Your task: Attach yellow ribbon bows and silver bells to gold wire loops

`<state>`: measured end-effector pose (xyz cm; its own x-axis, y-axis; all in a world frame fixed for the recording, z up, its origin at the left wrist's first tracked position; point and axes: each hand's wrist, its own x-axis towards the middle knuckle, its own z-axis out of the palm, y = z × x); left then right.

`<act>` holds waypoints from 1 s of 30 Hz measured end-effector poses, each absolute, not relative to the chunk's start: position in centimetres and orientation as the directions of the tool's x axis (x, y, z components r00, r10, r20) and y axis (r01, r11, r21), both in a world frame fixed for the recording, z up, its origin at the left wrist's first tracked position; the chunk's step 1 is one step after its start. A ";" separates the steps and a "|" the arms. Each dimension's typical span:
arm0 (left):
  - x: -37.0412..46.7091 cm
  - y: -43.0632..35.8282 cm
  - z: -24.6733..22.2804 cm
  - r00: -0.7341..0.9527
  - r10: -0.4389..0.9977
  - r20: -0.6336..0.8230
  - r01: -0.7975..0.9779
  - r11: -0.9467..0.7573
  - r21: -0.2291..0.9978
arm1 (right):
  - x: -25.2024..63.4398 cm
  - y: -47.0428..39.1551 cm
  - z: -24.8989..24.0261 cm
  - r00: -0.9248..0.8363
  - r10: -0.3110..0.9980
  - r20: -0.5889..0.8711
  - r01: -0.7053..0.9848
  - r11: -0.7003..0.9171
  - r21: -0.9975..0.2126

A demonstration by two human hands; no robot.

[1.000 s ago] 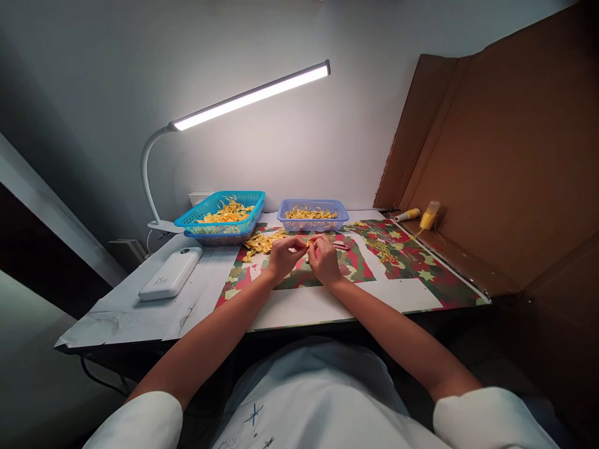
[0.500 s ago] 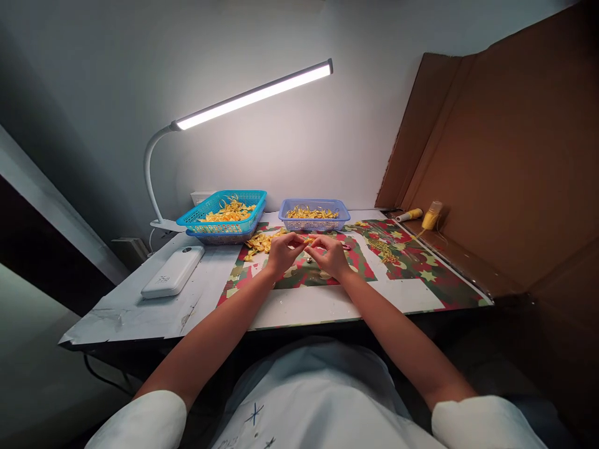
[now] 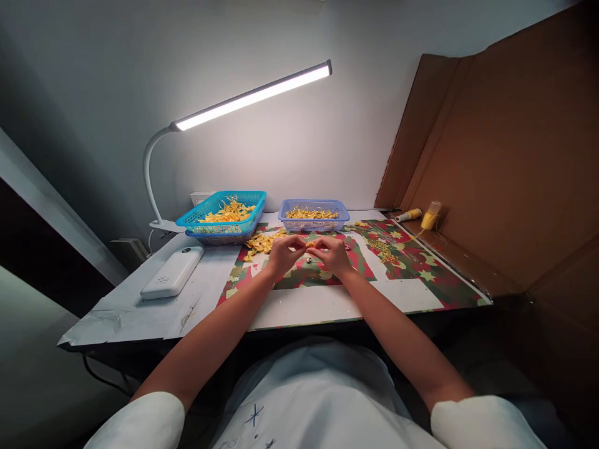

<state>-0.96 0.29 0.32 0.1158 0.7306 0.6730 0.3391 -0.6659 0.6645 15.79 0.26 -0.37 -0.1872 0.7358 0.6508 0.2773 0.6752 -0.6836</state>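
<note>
Reaching up from the frame's lower corners, two bare forearms (image 3: pixel 219 337) lead to the centre; a small silvery ball (image 3: pixel 309 260) lies there on the patterned sheet (image 3: pixel 299 277); just beyond, the left hand (image 3: pixel 283 255) and right hand (image 3: pixel 332 255) face each other, fingertips narrowly pinching a small yellow piece (image 3: pixel 310 244) between them; behind stand a turquoise basket (image 3: pixel 219 229) left of centre and a purple basket (image 3: pixel 313 226) mid-frame; a lit lamp (image 3: pixel 255 96) slants across the upper middle.

Lit lamp (image 3: pixel 255 96) glares | wall (image 3: pixel 290 162) glows | corners dim
</note>
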 end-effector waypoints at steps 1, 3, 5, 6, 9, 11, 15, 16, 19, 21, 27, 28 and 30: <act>-0.9 0.2 0.3 0.123 0.730 0.672 0.337 -0.668 0.663 | 15.8 0.3 -0.4 -0.171 0.749 0.640 0.266 0.661 -0.702; -0.8 0.1 0.4 0.133 0.728 0.673 0.337 -0.672 0.660 | 15.7 0.4 -0.6 -0.138 0.781 0.610 0.236 0.624 -0.745; -0.8 0.1 0.5 0.137 0.724 0.676 0.339 -0.675 0.655 | 15.7 0.7 -0.6 -0.123 0.815 0.566 0.194 0.579 -0.792; -0.8 0.0 0.6 0.137 0.722 0.678 0.340 -0.677 0.652 | 15.7 0.8 -0.6 -0.128 0.830 0.543 0.170 0.558 -0.812; -0.8 0.1 0.7 0.142 0.716 0.684 0.345 -0.683 0.643 | 15.6 1.2 -0.4 -0.178 0.856 0.485 0.101 0.506 -0.857; -0.8 0.2 0.8 0.155 0.712 0.684 0.350 -0.687 0.636 | 15.4 1.5 -0.4 -0.191 0.865 0.464 0.057 0.482 -0.875; -1.1 0.5 0.8 0.186 0.709 0.680 0.359 -0.693 0.625 | 14.9 1.8 -0.2 -0.127 0.887 0.443 -0.036 0.442 -0.896; -1.1 0.6 0.8 0.196 0.710 0.676 0.362 -0.693 0.623 | 14.9 1.9 -0.1 -0.104 0.893 0.439 -0.062 0.434 -0.899; -1.4 0.9 0.5 0.229 0.723 0.652 0.368 -0.684 0.630 | 15.3 2.4 1.2 -0.025 0.902 0.430 -0.139 0.423 -0.895; -1.6 1.3 0.2 0.237 0.740 0.629 0.370 -0.667 0.647 | 15.8 2.8 2.9 0.025 0.903 0.428 -0.185 0.425 -0.886; -2.3 2.4 -0.8 0.201 0.821 0.535 0.339 -0.571 0.748 | 17.7 3.7 10.7 0.048 0.890 0.454 -0.365 0.439 -0.821; -2.3 2.5 -0.9 0.208 0.834 0.512 0.322 -0.552 0.769 | 18.2 3.8 12.0 0.064 0.883 0.464 -0.404 0.448 -0.797; -2.3 2.5 -1.0 0.224 0.855 0.468 0.279 -0.516 0.810 | 19.3 4.3 14.3 0.120 0.865 0.488 -0.458 0.484 -0.745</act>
